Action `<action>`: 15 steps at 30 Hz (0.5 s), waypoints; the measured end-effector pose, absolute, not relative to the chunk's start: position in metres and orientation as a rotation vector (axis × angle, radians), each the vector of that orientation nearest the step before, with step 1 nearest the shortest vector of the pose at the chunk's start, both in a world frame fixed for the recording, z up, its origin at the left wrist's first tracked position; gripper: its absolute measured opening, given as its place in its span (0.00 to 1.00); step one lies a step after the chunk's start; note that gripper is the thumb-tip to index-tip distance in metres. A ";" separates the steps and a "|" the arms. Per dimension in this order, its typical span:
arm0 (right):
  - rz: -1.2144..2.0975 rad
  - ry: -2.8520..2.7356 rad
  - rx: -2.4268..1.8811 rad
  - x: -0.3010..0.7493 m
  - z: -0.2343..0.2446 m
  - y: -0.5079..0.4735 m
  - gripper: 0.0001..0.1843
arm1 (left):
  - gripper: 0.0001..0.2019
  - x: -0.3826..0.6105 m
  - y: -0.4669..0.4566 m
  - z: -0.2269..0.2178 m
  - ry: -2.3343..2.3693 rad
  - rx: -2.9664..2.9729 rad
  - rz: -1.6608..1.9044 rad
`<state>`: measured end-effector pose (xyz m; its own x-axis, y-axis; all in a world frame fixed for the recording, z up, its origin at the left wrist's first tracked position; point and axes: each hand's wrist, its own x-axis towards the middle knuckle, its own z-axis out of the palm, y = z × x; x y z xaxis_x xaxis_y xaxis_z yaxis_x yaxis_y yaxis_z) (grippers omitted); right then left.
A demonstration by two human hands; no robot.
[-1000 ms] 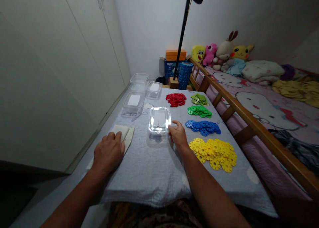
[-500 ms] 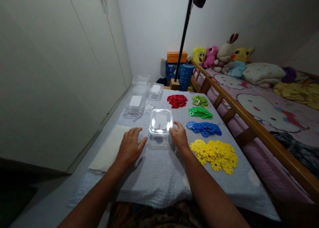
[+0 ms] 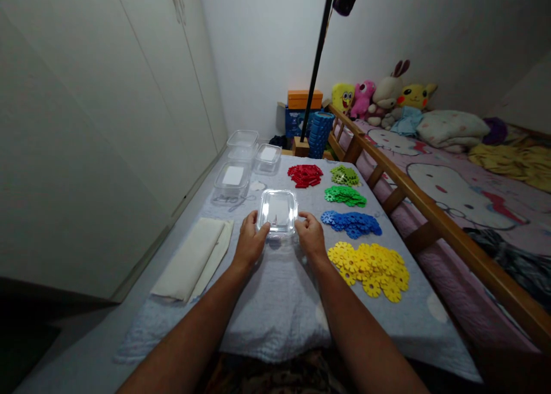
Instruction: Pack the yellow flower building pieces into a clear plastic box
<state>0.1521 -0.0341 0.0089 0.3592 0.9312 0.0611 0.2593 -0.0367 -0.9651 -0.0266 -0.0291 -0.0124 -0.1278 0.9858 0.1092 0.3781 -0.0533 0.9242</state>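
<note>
A clear plastic food container [image 3: 278,208] with its lid on sits on the cloth-covered table in front of me. My left hand [image 3: 252,238] grips its near left side, thumb over the lid's edge. On the opposite side my right hand [image 3: 310,233] holds the near right edge between thumb and fingers. Some small dark marks show through the lid; I cannot make out what they are. Right of my right hand lie piles of flower-shaped plastic discs: yellow [image 3: 370,267], blue [image 3: 352,223], green [image 3: 345,196] and light green [image 3: 344,175].
Folded off-white cloth [image 3: 189,259] lies at the left. Further back stand more clear containers [image 3: 233,177], some with white labels, and a red pile of pieces [image 3: 305,176]. A black lamp pole [image 3: 317,61] rises behind the table; a wooden bed rail [image 3: 413,204] runs along the right.
My left hand has moved right, from above the folded cloth to the container's left side, and closed on it. My right hand has stayed at the right edge.
</note>
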 end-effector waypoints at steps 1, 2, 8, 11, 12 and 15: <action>0.776 -1.106 -1.547 0.154 0.009 -0.033 0.22 | 0.28 -0.026 -0.030 -0.013 1.540 1.466 1.192; 0.768 -1.100 -1.554 0.156 0.009 -0.031 0.21 | 0.29 -0.026 -0.031 -0.013 1.522 1.446 1.203; 0.614 -1.155 -1.647 0.172 0.013 0.013 0.18 | 0.34 -0.022 -0.035 -0.014 1.447 1.418 1.238; 0.604 -1.203 -1.725 0.173 0.013 0.041 0.16 | 0.34 -0.022 -0.035 -0.017 1.406 1.438 1.241; 0.619 -1.220 -1.736 0.173 0.012 0.048 0.15 | 0.34 -0.022 -0.034 -0.018 1.393 1.446 1.241; 0.621 -1.271 -1.734 0.170 0.007 0.058 0.13 | 0.35 -0.024 -0.034 -0.019 1.353 1.484 1.243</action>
<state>0.1701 0.0577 0.0069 0.3536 0.9302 0.0982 0.4946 -0.0968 -0.8637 -0.0239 -0.0343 -0.0195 -0.0357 0.9859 0.1632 0.2460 -0.1496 0.9577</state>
